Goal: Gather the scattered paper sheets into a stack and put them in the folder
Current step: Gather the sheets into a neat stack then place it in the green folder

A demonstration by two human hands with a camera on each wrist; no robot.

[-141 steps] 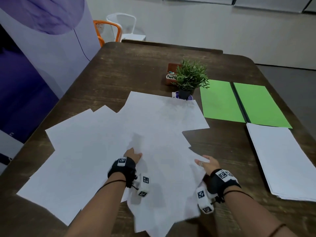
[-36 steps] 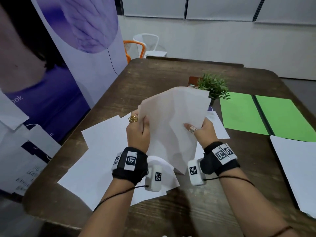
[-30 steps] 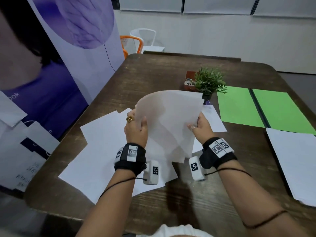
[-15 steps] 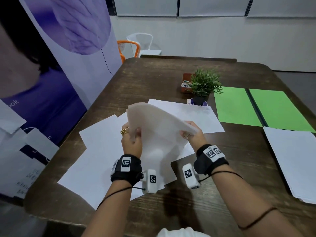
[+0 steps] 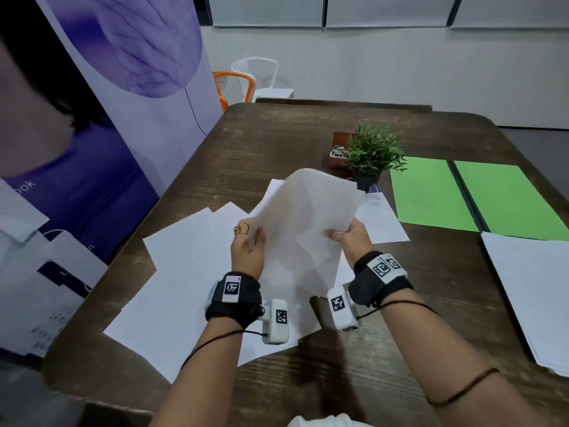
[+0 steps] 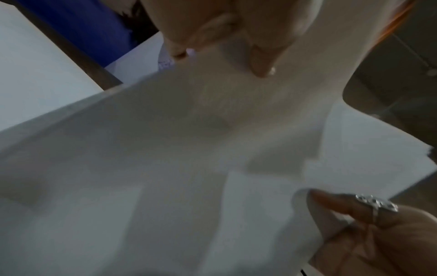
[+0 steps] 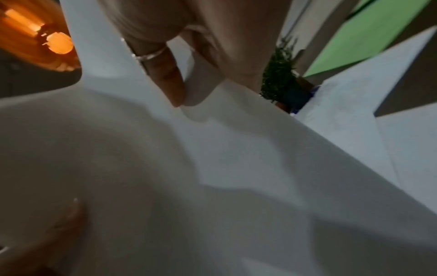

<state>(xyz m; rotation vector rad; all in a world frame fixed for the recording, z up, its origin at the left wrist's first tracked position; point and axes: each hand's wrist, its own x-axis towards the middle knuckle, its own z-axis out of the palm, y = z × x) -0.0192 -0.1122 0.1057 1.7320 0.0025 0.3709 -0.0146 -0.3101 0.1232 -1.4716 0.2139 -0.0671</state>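
Far to the left stands a big purple banner (image 5: 101, 124), right beside the brown wooden table (image 5: 277, 140). On the left part of the table lie loose white sheets (image 5: 187, 272), spread flat and lying over one another. Next comes the left hand (image 5: 248, 252), which has gold rings on one finger. Its thumb and fingers pinch the left edge of a bunch of white paper (image 5: 304, 232), and the wrist view shows the thumb tip (image 6: 260, 63) pressed onto the sheet. The bunch is held up in the air above the loose sheets, tilted with its top edge leaning away from the person. Its sheets are not lined up, so corners stick out at the bottom. The right hand (image 5: 352, 241) pinches the right edge of the same bunch, with a silver ring on one finger. Behind the bunch sits a small green plant (image 5: 374, 152) in a dark pot, and a little brown box (image 5: 338, 149) with a label sits just beside it. To the right of the plant the green folder (image 5: 480, 198) lies open and flat. Nearest the right edge of the table is a neat paper stack (image 5: 529, 291), just in front of the folder.
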